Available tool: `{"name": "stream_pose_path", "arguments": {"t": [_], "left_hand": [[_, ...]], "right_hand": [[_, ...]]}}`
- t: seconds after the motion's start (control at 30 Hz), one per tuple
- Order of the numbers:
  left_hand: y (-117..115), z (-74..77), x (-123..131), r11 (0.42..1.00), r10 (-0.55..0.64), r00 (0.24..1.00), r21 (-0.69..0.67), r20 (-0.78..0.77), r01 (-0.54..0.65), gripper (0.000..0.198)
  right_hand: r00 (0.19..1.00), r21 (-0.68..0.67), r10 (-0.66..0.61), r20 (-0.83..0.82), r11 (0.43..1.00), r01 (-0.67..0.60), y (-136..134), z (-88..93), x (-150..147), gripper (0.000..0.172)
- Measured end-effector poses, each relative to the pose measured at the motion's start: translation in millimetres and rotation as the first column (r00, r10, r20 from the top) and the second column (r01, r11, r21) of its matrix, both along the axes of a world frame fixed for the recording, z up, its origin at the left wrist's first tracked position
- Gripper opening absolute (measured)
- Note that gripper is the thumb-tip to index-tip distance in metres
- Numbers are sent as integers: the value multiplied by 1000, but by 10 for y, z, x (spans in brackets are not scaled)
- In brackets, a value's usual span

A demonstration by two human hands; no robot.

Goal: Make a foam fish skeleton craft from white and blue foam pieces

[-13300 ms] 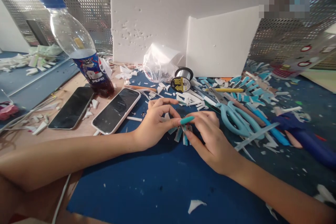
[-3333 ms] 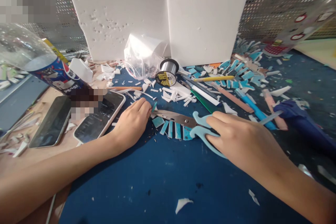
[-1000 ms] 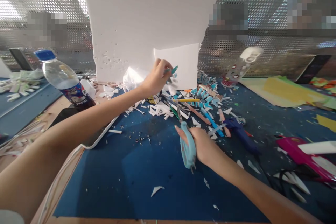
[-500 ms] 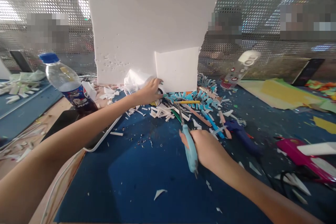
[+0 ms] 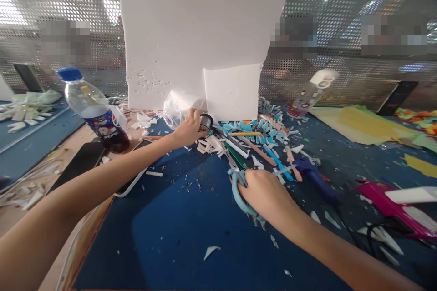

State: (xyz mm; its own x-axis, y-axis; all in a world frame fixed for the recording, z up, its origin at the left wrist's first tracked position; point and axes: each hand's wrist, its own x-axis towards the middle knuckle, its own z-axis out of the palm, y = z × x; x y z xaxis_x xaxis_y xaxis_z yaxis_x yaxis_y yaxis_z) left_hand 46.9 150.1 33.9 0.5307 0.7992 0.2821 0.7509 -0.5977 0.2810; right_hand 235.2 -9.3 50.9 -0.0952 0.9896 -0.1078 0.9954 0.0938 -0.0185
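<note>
My left hand [image 5: 187, 128] reaches to the back of the mat, its fingers closed around a spool of dark wire [image 5: 206, 122]. Beside it lies a crumpled clear plastic bag [image 5: 175, 102]. Nearer to me, my right hand [image 5: 261, 188] grips pliers with light-blue handles [image 5: 239, 193] above the blue mat. Their metal nose points away from me, among the tools; the palm hides part of the handles. A yellow pencil [image 5: 245, 134] and a green stick [image 5: 235, 154] lie just beyond.
A white foam board [image 5: 205, 32] stands at the back. On the left are a Pepsi bottle [image 5: 99, 116] and a dark phone [image 5: 77, 163]. To the right lie a dark-blue glue gun [image 5: 316, 179] and a magenta tool [image 5: 392, 204]. Blue and white scraps [image 5: 268, 127] litter the mat.
My left hand has drawn slightly back and left, and the spool shows more. The pliers have turned in my right hand, so their handles appear as a curved loop.
</note>
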Motion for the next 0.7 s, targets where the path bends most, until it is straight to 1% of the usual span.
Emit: {"name": "stream_pose_path", "arguments": {"t": [0.07, 0.1, 0.2, 0.3, 0.37, 0.43, 0.57, 0.63, 0.67, 0.7], "left_hand": [[54, -2, 20, 1000, 30, 1000, 0, 2, -30, 70], [85, -3, 29, 1000, 25, 1000, -2, -5, -25, 72], [172, -17, 43, 999, -42, 998, -7, -39, 42, 72], [230, -34, 42, 996, -85, 995, -6, -51, 85, 69], [244, -37, 31, 996, -85, 996, 5, -38, 86, 71], [241, -30, 8, 996, -82, 997, 24, -15, 82, 74], [233, -12, -66, 996, -79, 997, 51, 0, 78, 75], [243, -17, -99, 996, -79, 997, 50, -25, 80, 72], [248, -23, -109, 996, -78, 996, 50, -39, 80, 72], [250, -28, -114, 996, -74, 996, 52, -52, 76, 72]], "right_hand": [[1000, -19, 6, -12, 1000, -7, 16, -9, 4, 34], [1000, -34, 11, -19, 999, -11, 22, -11, 7, 33], [999, -78, 27, -41, 997, -30, 30, 13, 27, 31], [997, -117, 28, -70, 992, -36, 24, 82, 60, 26], [995, -148, 22, -95, 988, -36, 14, 142, 85, 22], [992, -159, 0, -123, 987, -20, 5, 211, 111, 21], [979, -84, -62, -194, 995, 46, 60, 379, 207, 31], [966, -20, -84, -244, 996, 81, 181, 456, 295, 31], [961, 25, -93, -262, 994, 104, 274, 483, 345, 32], [963, 90, -77, -259, 991, 103, 387, 498, 395, 32]]}}
